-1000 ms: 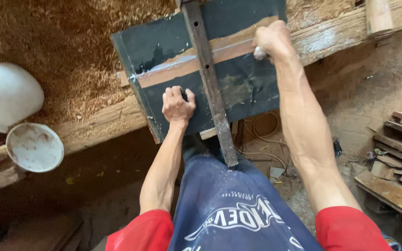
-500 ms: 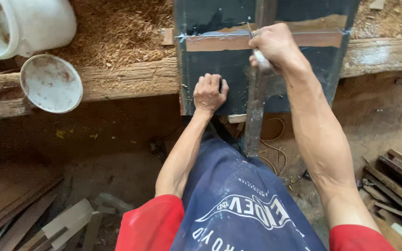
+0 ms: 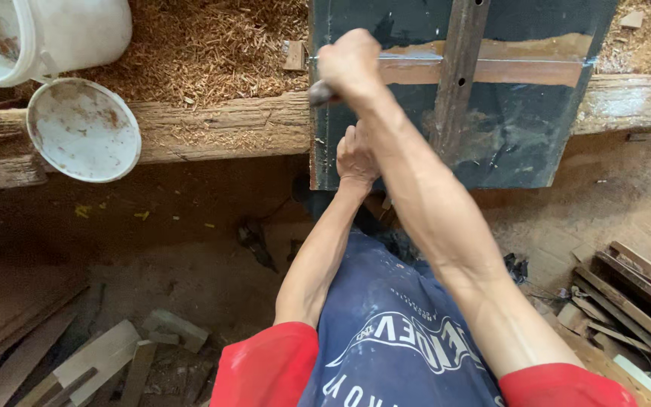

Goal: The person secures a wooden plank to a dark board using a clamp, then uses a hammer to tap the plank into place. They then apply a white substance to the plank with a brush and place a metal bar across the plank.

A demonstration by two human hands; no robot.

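Note:
A dark painted board lies across a rough timber beam. A band of bare scraped wood runs across it, and a brown slat with holes stands upright on it. My right hand is a closed fist at the board's left edge, gripping a small grey-handled tool whose working end is hidden. My left hand lies flat on the board's lower left part, fingers pointing away, partly covered by my right forearm.
A white bucket and a round white lid sit at the left on the beam. Wood shavings cover the ground behind. Scrap boards lie at the lower left and at the right.
My right hand, with the tool, has moved along the bare band from the board's right side to its left edge. My left hand has stayed pressed on the board.

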